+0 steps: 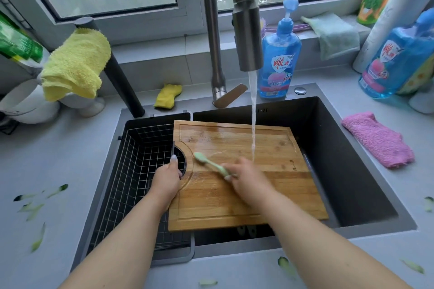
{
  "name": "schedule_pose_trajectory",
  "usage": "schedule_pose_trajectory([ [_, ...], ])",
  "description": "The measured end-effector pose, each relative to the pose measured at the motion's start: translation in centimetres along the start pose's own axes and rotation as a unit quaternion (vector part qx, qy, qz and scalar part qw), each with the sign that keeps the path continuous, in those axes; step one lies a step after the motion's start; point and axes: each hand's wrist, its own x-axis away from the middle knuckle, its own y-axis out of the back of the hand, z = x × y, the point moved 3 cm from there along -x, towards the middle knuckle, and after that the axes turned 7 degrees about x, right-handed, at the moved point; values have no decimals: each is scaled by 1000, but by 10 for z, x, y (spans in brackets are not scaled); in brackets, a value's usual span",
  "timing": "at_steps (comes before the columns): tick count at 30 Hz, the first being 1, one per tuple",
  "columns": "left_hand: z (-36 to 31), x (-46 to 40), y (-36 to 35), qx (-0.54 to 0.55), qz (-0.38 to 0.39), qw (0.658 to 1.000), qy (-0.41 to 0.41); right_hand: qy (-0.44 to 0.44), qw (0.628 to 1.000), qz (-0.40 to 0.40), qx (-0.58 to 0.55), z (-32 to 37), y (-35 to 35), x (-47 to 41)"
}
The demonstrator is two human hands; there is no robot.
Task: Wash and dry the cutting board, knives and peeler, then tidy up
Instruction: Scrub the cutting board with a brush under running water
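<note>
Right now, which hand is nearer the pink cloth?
Right. The right hand holds the green brush mid-board, toward the pink cloth; the left hand grips the cutting board at its far-side handle cutout.

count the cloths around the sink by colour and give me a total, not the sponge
Yellow cloth: 1
Pink cloth: 1
Pale green cloth: 1
Total: 3

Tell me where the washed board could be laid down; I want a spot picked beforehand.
Bare counter lies between the sink and the pink cloth. The left counter carries scattered peels. The back right corner is crowded with bottles.
</note>
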Motion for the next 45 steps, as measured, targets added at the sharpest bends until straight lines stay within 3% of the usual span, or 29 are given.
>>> schedule_pose_trajectory([
  [3, 0, -1, 0, -1, -5, 1000, 3, 34, 999, -17, 12, 28, -8, -25],
  [7, 2, -1, 1, 11, 4, 1000, 12, -17, 998, -51, 41, 24, 3, -66],
  [12, 3, -3, 0, 10, 5, 1000, 8, -242, 958, -152, 0, -36, 22, -57],
  [14, 4, -3, 0, 9, 7, 1000, 7, -275, 947, -164, -5, -42, 17, -47],
  [16, 4, -4, 0, 8, 7, 1000, 6, -254, 952, -165, -38, -26, 4, -43],
  [21, 6, -5, 0, 13, 6, 1000, 0, -46, 997, -69, 5, 56, -17, -65],
  [23, 7, -6, 1, 10, 4, 1000, -1, -57, 996, -70, 6, 58, -10, -78],
  [28, 10, -7, 0, 10, 8, 1000, 6, -238, 954, -125, -134, -24, 8, -74],
  [32, 10, -8, 0, 7, 5, 1000, 6, -337, 921, -187, -56, -97, 39, -45],
  [35, 8, -7, 1, 8, 2, 1000, 1, -408, 886, -211, -59, -126, 49, -27],
  [38, 6, -6, 0, 1, 1, 1000, -6, -374, 902, -209, -55, -103, 35, -24],
  [42, 4, -6, 0, -4, 0, 1000, -7, -197, 966, -162, -46, -27, -3, -32],
  [45, 4, -5, 0, 0, 0, 1000, -9, -117, 984, -117, -70, 2, -18, -39],
])
